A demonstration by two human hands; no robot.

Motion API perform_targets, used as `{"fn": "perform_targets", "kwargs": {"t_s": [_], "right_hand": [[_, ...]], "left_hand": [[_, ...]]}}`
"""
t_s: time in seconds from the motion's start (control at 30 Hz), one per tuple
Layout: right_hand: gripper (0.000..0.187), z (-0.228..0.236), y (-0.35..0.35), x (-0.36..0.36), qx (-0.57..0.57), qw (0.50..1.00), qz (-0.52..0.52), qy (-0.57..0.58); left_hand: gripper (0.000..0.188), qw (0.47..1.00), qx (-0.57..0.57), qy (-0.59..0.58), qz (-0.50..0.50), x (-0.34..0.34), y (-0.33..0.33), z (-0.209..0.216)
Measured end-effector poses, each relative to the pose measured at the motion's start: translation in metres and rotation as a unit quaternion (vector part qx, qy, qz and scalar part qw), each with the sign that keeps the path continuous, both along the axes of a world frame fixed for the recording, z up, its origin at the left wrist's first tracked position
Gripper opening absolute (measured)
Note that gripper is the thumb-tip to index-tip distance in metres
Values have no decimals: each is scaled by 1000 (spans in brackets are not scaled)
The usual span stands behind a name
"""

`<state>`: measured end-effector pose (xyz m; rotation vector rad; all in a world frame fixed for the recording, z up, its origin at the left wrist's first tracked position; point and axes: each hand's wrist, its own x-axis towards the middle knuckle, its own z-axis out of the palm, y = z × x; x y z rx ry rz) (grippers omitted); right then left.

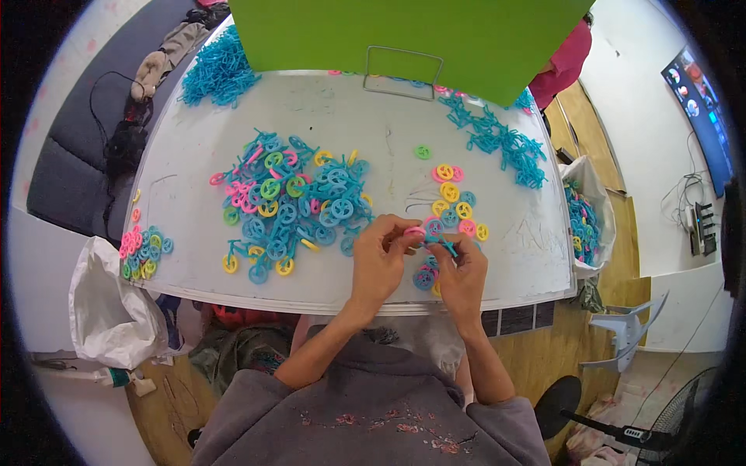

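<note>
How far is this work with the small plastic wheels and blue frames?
Done, it seems: a small heap of joined pieces at the table's left edge. In hand: the left hand and right hand hold a pink wheel and a blue frame. Left: the big mixed pile and loose wheels.

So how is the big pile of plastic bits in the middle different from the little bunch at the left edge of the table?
The middle pile is far bigger and mostly blue; the left-edge bunch is small and mixes pink, blue, yellow and green more evenly. The middle pile holds frame-like pieces as well as wheels; the bunch looks like wheels only. Both lie loose on the white table.
</note>
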<state>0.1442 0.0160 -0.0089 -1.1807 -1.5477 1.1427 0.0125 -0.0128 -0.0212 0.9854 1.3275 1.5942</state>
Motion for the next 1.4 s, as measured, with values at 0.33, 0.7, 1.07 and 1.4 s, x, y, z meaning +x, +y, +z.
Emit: {"fn": "perform_targets", "kwargs": {"t_s": [0.33,0.7,1.07,1.4], "right_hand": [[8,7,4,5,-61,997,19,48],[17,-4,6,-1,-121,975,2,188],[10,0,7,1,121,992,-40,-14],[34,4,3,8,5,997,11,76]], "left_hand": [[15,991,-3,-114,-68,0,-1,-2],[21,991,103,53,66,18,-3,4],[17,997,65,36,25,4,-4,-4],[16,969,112,189,109,16,-8,5]]}}
